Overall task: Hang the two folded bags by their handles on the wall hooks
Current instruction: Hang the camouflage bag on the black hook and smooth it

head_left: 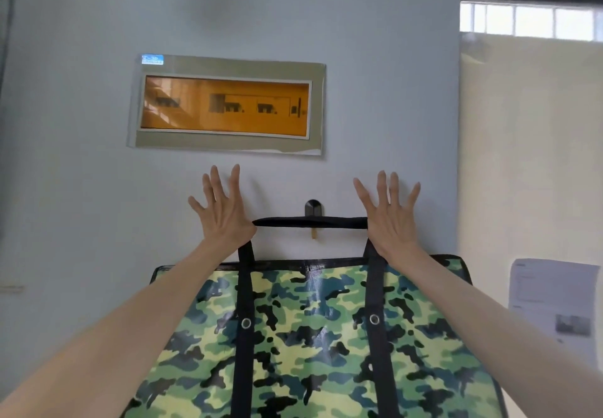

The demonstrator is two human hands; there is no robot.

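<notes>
A camouflage bag (313,336) with black straps hangs flat against the pale wall. Its top black handle (310,222) is stretched level between my two hands and crosses the lower part of a black wall hook (313,207). My left hand (223,208) carries the handle's left end at the thumb, its fingers spread up against the wall. My right hand (390,213) carries the right end the same way. Whether the handle rests on the hook cannot be told. I see only one bag and one hook.
A grey electrical panel (226,105) with an orange window sits on the wall above the hook. The wall ends at a corner on the right, where a printed paper sheet (554,306) hangs on a cream wall below windows.
</notes>
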